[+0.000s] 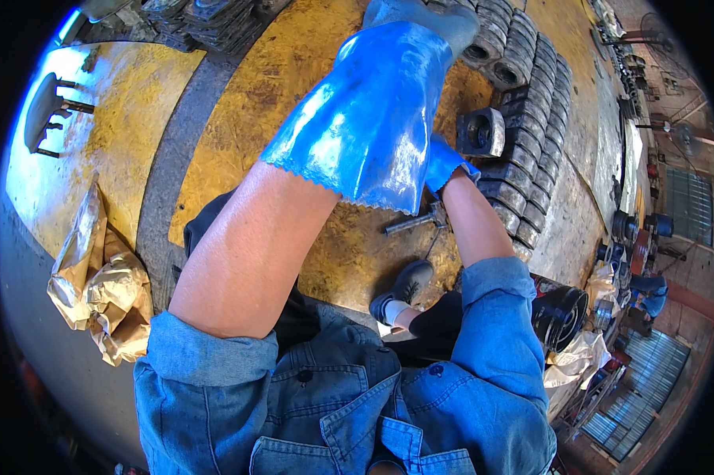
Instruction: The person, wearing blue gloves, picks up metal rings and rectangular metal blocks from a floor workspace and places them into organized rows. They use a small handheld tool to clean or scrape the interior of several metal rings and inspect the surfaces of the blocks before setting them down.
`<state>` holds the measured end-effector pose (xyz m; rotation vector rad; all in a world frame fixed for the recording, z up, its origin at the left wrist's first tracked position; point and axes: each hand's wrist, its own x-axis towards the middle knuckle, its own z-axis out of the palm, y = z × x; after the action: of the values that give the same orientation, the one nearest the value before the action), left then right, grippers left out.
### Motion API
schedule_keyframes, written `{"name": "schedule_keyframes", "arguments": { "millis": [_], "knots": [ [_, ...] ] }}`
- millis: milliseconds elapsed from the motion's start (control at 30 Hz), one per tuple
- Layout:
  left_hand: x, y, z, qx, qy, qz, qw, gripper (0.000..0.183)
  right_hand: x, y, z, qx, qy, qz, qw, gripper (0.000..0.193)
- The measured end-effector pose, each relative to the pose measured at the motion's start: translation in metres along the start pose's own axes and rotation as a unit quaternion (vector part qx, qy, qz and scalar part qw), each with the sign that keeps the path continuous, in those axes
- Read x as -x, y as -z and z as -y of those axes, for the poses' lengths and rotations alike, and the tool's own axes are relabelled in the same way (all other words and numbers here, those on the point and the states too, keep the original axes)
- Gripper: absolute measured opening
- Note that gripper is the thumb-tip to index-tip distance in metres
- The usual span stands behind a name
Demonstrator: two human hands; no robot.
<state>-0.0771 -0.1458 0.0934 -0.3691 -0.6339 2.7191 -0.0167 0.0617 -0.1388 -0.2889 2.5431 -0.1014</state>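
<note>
Above a worn yellow surface [238, 119], I have two blue-gloved hands out beside rows of metal blocks [523, 146].
My left hand [422, 22] is cut by the upper edge, near the top of the rows; I cannot tell how far its fingers are open or what they hold. My right hand [442, 164] is mostly behind the left cuff [357, 127], its grip hidden too. One loose block [482, 133], round-holed, sits just beside the rows, with a metal bar [410, 225] nearer me. The yellow is scuffed and stained dark; a grey strip [183, 134] crosses it. Farther out I see a stool [44, 113], crumpled brown paper [107, 289], a fan [659, 36], slatted windows [642, 388] and a co-worker [649, 294].
</note>
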Motion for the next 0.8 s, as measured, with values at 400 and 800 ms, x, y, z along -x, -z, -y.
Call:
{"name": "schedule_keyframes", "arguments": {
  "millis": [400,800],
  "knots": [
    [-0.011,0.01,-0.008,0.009,0.018,-0.013,1.0,0.041,0.015,-0.072,-0.031,-0.136,0.061,-0.159,0.976,0.02],
    [-0.047,0.042,-0.026,-0.061,0.003,-0.125,0.99,0.012,0.056,-0.048,0.019,-0.57,-0.16,0.039,0.805,0.028]
  ]
}}
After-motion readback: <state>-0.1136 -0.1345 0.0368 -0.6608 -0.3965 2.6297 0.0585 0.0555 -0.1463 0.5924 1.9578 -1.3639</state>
